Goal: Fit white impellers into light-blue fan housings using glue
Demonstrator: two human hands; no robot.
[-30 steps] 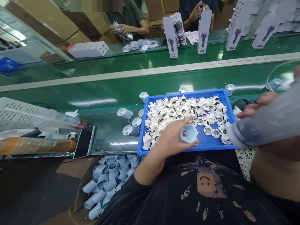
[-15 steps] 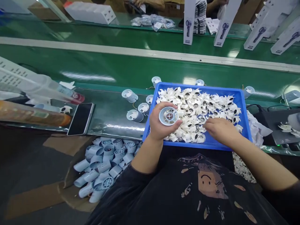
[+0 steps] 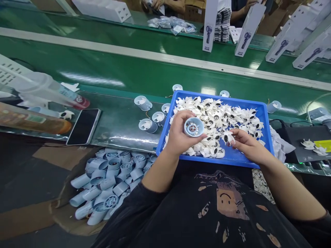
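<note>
Left hand (image 3: 178, 136) curled round a blue tube (image 3: 193, 127) over the left half of the tray (image 3: 269, 136), mouth up, likely so its inside shows; right hand (image 3: 236, 140), fingertips nearly together, pinches a white fan (image 3: 229, 137) by its edge, probably to spare the middle.

An amber bottle (image 3: 34, 119) is just left of the phone (image 3: 84, 126). White boxes (image 3: 249, 29) stand far to the phone's right.

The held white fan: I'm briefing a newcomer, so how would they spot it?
Look for the blue tray, heaped with white fans. Over its barer front part, find the right hand. It holds the fan, while its neighbours lie loose.
</note>
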